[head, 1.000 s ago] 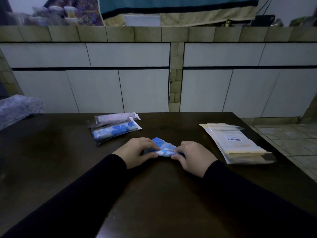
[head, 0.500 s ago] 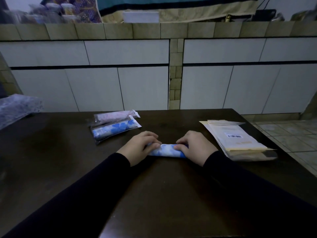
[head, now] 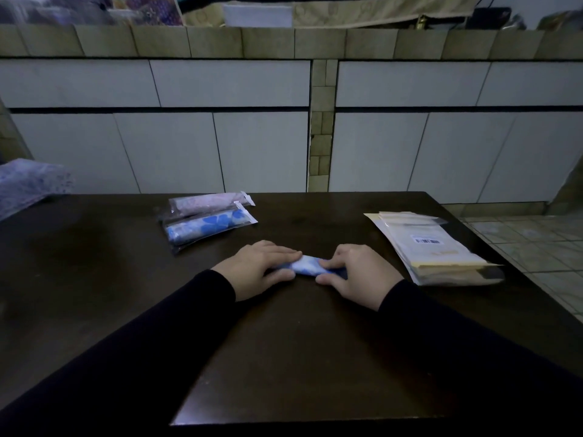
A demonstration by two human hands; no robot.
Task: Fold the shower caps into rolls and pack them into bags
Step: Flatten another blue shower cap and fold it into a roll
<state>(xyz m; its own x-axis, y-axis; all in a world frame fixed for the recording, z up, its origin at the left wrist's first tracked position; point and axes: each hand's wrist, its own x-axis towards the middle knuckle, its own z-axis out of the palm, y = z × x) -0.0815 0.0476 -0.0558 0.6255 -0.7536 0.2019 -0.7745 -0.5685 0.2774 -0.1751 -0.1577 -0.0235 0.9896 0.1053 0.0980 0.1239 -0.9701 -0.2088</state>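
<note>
Blue-and-white patterned plastic shower cap (head: 306,267): rolled into a short tube, lying on the dark wooden worktop (head: 299,357) right in front of me, between my two hands.
Left hand (head: 258,269): fingers laid over the roll's left end, thumb tucked at its near side, so I'm pressing and gripping it.
Right hand (head: 356,274): fingers curled over the right end, thumb at the near edge, clamped on the roll.
Step in hand: I'd say the rolling is at its tail end; the tube looks tight and only wants holding.
Next move: I reckon one hand must keep the roll pinched so it doesn't spring loose while the other fetches a bag from the stack.
Stack of flat clear empty bags with a barcode label (head: 438,247): to my right, well apart from the roll.
Clear bag holding a blue floral roll (head: 208,228): packed, to the far left.
Clear bag holding a pale pink roll (head: 209,203): packed, touching the blue one's far side.
</note>
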